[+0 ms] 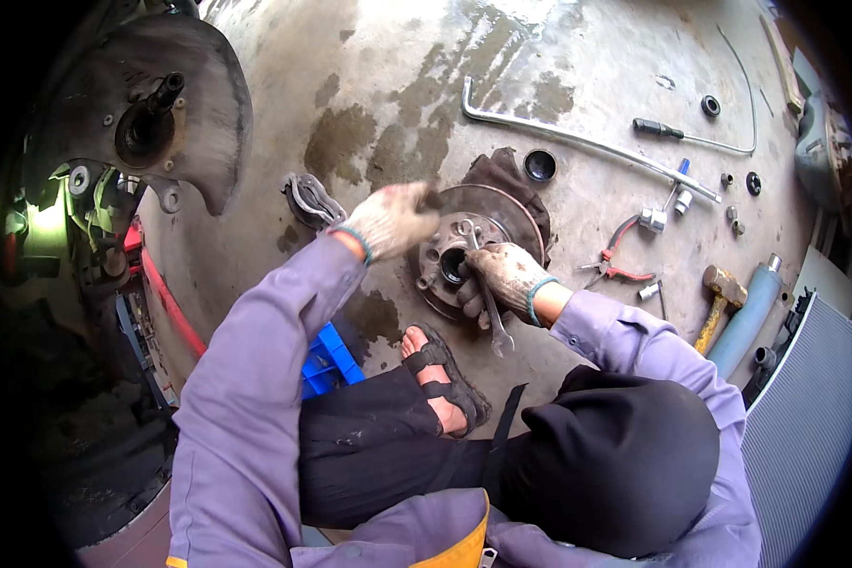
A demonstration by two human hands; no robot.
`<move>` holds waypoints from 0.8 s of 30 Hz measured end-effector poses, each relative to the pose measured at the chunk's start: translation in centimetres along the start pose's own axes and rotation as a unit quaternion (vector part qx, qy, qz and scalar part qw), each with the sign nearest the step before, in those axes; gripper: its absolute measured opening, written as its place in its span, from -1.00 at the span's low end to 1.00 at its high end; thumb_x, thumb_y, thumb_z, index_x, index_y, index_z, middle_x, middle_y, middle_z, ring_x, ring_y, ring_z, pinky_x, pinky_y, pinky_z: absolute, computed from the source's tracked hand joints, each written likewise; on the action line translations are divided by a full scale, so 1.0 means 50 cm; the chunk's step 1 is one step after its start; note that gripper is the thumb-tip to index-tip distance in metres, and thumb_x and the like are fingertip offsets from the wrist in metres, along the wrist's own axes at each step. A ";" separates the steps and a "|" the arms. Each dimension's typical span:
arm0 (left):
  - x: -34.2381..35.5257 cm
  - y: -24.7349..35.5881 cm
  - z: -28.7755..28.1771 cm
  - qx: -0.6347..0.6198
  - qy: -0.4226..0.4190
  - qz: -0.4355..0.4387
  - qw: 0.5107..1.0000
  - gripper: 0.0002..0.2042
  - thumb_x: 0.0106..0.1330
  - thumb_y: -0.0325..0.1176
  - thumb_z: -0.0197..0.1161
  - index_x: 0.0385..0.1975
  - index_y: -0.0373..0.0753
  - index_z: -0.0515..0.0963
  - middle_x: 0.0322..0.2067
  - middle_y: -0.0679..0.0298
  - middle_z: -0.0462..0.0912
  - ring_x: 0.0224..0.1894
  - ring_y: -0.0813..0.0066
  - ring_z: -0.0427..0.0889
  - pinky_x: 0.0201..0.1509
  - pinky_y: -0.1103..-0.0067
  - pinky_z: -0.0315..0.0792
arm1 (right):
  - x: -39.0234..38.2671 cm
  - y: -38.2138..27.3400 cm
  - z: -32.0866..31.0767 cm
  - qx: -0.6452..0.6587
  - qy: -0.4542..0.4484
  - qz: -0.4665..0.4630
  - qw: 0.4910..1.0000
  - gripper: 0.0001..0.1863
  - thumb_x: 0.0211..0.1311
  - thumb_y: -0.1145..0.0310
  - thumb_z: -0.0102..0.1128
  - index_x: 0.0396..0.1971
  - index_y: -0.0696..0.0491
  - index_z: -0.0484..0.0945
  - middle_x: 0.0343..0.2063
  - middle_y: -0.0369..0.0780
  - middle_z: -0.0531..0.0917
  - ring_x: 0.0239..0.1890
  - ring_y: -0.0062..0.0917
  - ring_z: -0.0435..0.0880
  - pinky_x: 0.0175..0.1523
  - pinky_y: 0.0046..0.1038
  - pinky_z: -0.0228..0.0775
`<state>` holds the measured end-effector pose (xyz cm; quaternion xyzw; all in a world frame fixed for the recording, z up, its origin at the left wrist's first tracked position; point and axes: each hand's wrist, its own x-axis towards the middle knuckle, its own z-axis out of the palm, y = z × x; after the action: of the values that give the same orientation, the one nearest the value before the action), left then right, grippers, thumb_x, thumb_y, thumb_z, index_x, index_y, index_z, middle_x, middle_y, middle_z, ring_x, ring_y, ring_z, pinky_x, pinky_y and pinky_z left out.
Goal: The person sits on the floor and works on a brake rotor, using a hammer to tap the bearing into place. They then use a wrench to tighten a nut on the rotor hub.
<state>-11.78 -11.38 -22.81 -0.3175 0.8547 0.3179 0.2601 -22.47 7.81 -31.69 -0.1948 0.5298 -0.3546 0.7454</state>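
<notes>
A brake disc with its hub lies on the concrete in front of me, partly over a dark rag. My right hand, in a soiled work glove, is closed around a double-ended wrench. One wrench end reaches over the hub face, and the other points down toward my foot. The round hub bore shows beside the right fingers. Over the disc's left edge is my gloved left hand. Motion smears its fingertips, so I cannot tell whether they hold anything.
Beyond the disc lie a round black cap and a long bent bar. Pliers, sockets and a hammer are on the right. A brake caliper sits left; a car's wheel spindle juts out at upper left.
</notes>
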 end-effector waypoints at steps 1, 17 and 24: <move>-0.022 0.009 -0.004 -0.008 -0.036 -0.036 0.999 -0.57 0.30 -0.14 0.21 0.06 -0.26 0.63 -0.19 -0.04 0.75 -0.09 0.17 0.76 0.03 0.34 0.58 | -0.001 0.011 -0.015 0.016 0.010 0.039 0.999 -0.62 0.55 0.20 -0.02 -0.11 0.25 0.61 -0.41 0.02 0.73 -0.53 -0.27 0.76 -0.54 -0.24 0.62; -0.019 0.001 0.134 -0.103 0.134 0.052 0.984 -0.66 0.40 -0.26 0.23 0.06 -0.33 0.62 0.02 -0.09 0.66 0.10 -0.02 0.66 0.20 0.28 0.51 | 0.017 -0.100 -0.143 -0.361 -0.054 0.089 0.927 -0.53 0.48 0.01 0.09 -0.23 0.17 0.72 -0.55 -0.17 0.72 -0.63 -0.41 0.70 -0.60 -0.36 0.56; 0.011 0.006 0.199 0.069 0.227 0.111 0.965 -0.64 0.44 -0.12 0.25 0.03 -0.26 0.55 -0.12 -0.08 0.69 -0.04 -0.01 0.70 -0.02 0.21 0.58 | 0.059 -0.028 -0.159 -0.421 -0.051 0.037 0.905 -0.59 0.43 0.05 0.13 -0.21 0.12 0.74 -0.52 -0.14 0.73 -0.58 -0.41 0.71 -0.54 -0.35 0.56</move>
<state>-9.94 -4.38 -29.65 -0.2662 0.9410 0.2046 0.0435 -29.74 5.37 -35.58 -0.4883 0.5977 -0.0602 0.6330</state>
